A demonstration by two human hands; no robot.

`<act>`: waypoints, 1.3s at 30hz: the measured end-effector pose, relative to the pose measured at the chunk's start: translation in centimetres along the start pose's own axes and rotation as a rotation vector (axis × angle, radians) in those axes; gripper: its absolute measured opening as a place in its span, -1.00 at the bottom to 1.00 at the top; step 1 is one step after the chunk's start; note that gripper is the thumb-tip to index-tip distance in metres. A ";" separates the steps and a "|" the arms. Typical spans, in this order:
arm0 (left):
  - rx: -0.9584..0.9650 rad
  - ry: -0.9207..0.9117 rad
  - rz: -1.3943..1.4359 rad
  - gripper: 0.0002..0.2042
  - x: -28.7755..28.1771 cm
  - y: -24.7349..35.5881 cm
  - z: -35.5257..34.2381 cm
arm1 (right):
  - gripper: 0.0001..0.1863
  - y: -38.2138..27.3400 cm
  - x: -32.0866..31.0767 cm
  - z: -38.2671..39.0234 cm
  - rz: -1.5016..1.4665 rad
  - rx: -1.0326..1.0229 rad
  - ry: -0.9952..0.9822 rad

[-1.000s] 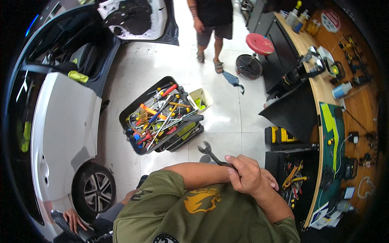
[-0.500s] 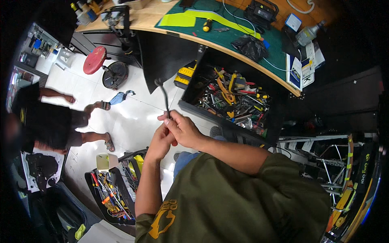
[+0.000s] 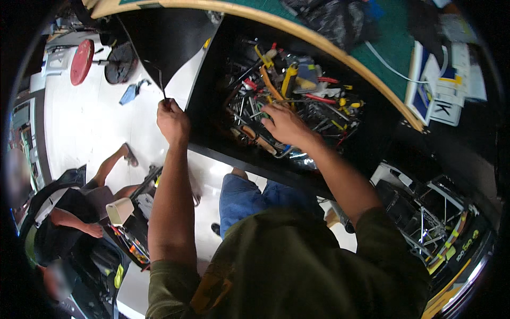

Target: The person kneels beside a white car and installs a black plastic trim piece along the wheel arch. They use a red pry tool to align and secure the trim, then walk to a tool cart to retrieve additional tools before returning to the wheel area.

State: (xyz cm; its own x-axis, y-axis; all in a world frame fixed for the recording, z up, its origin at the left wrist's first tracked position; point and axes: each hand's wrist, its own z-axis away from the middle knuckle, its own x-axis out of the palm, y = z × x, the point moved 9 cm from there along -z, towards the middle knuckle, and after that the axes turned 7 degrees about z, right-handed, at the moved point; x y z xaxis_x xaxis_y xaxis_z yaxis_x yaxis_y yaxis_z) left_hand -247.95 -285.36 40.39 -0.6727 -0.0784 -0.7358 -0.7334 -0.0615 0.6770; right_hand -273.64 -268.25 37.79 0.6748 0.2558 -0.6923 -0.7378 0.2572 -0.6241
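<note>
My left hand (image 3: 173, 122) is closed round the lower end of a dark metal rod tool with a bent tip (image 3: 161, 81), held upright to the left of the open drawer. Over the drawer (image 3: 234, 159) my right hand (image 3: 289, 126) reaches into a heap of hand tools, its thumb apart from the fingers. Its fingertips are at the tools, and nothing shows in its grasp. Close by lie a yellow-handled tool (image 3: 290, 80), an orange-brown curved handle (image 3: 271, 84) and red-handled tools (image 3: 321, 99).
The wooden-edged workbench (image 3: 372, 74) overhangs the drawer, with a black plastic bag (image 3: 334, 24) on it. A red stool (image 3: 82, 62) and a blue cloth (image 3: 129, 94) are left. At lower left, a person (image 3: 79, 204) is beside a toolbox and cream container (image 3: 120, 211). Metal frames (image 3: 425, 223) stand right.
My hands have parted: the right has let go of the rod tool and moved over the drawer, while the left keeps it. The view has shifted nearer the drawer; the other person is now lower.
</note>
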 end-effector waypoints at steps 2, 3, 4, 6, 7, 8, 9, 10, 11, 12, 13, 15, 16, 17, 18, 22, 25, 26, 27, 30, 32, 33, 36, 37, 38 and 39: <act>-0.066 -0.028 -0.050 -0.74 0.2 0.4 -0.2 | -0.63 -1.3 2.0 -4.0 0.036 -0.156 0.003; -0.100 -0.035 -0.068 -0.75 0.1 0.2 -0.2 | -0.63 -2.7 2.5 -6.2 0.077 -0.240 0.042; -0.114 -0.057 -0.113 -0.75 0.5 0.7 -0.4 | -0.63 -2.6 4.0 -8.7 0.057 -0.279 0.121; -0.152 -0.059 -0.116 -0.75 0.6 0.5 -0.7 | -0.62 -3.8 6.7 -12.9 0.277 -0.295 -0.044; -0.168 -0.064 -0.113 -0.75 0.5 0.3 -0.7 | -0.61 -4.1 7.7 -13.8 0.389 -0.299 -0.123; -0.189 -0.069 -0.108 -0.75 0.5 0.5 -0.5 | -0.61 -4.0 8.7 -14.1 0.465 -0.345 -0.157; -0.181 -0.062 -0.124 -0.75 0.3 0.5 -0.6 | -0.60 -4.0 9.6 -14.1 0.542 -0.390 -0.189; -0.170 -0.055 -0.138 -0.75 0.3 0.4 -0.6 | -0.60 -3.8 10.4 -14.0 0.621 -0.433 -0.218; -0.167 -0.045 -0.148 -0.75 0.1 0.2 -0.5 | -0.61 -3.8 10.5 -13.6 0.603 -0.442 -0.250; -0.182 -0.044 -0.135 -0.75 0.1 0.0 -0.5 | -0.62 -3.6 10.4 -12.9 0.587 -0.448 -0.280; -0.197 -0.043 -0.120 -0.74 0.2 -0.2 -0.5 | -0.63 -3.4 10.2 -12.2 0.572 -0.452 -0.310; -0.217 -0.047 -0.112 -0.74 0.1 0.1 -0.5 | -0.68 -2.8 9.8 -10.3 0.575 -0.483 -0.205; -0.230 -0.049 -0.115 -0.73 0.1 0.2 -0.5 | -0.70 -2.4 9.7 -9.6 0.577 -0.500 -0.150; -0.245 -0.053 -0.119 -0.73 0.0 0.0 -0.4 | -0.70 -2.4 9.4 -8.8 0.579 -0.508 -0.152; -0.248 -0.067 -0.091 -0.72 0.0 -0.2 -0.4 | -0.70 -2.5 9.1 -8.2 0.580 -0.515 -0.155; -0.251 -0.073 -0.109 -0.72 0.0 -0.6 -0.5 | -0.68 -3.7 8.9 -4.2 0.713 -0.528 -0.389; -0.248 -0.066 -0.121 -0.72 0.0 -0.6 -0.3 | -0.67 -3.9 9.9 -2.5 0.513 -0.484 -0.555; -0.245 -0.065 -0.129 -0.72 0.0 -0.4 -0.3 | -0.67 -4.3 10.1 -2.6 0.357 -0.390 -0.615; -0.246 -0.063 -0.138 -0.72 -0.1 -0.5 -0.3 | -0.67 -5.1 10.3 -2.6 0.200 -0.296 -0.674; -0.242 -0.067 -0.143 -0.72 0.0 -0.6 -0.5 | -0.64 -8.7 10.1 -6.2 0.263 -0.394 -0.333; -0.245 -0.073 -0.145 -0.71 0.1 0.0 -0.4 | -0.65 -8.3 13.1 -8.2 0.400 -0.414 -0.330; -0.259 -0.072 -0.141 -0.71 0.0 0.0 -0.3 | -0.65 -7.5 15.2 -8.8 0.515 -0.397 -0.433; -0.269 -0.082 -0.161 -0.70 0.0 -0.1 -0.4 | -0.62 -5.7 16.5 -8.4 0.585 -0.388 -0.507; -0.266 -0.087 -0.174 -0.70 0.1 -0.1 -0.5 | -0.60 -5.3 16.2 -8.1 0.561 -0.393 -0.492; -0.263 -0.085 -0.166 -0.70 0.1 -0.1 -0.5 | -0.64 -5.2 15.3 -7.9 0.533 -0.444 -0.397; -0.263 -0.078 -0.158 -0.70 0.0 -0.2 -0.5 | -0.66 -5.4 14.3 -7.5 0.493 -0.468 -0.383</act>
State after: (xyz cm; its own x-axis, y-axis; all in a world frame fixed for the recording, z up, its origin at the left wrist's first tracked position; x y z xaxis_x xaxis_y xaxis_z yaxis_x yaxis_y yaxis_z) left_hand -247.76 -285.81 40.26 -0.5650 0.0282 -0.8246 -0.7859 -0.3226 0.5275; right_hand -260.12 -272.97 28.56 0.1639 0.5640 -0.8093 -0.8274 -0.3681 -0.4241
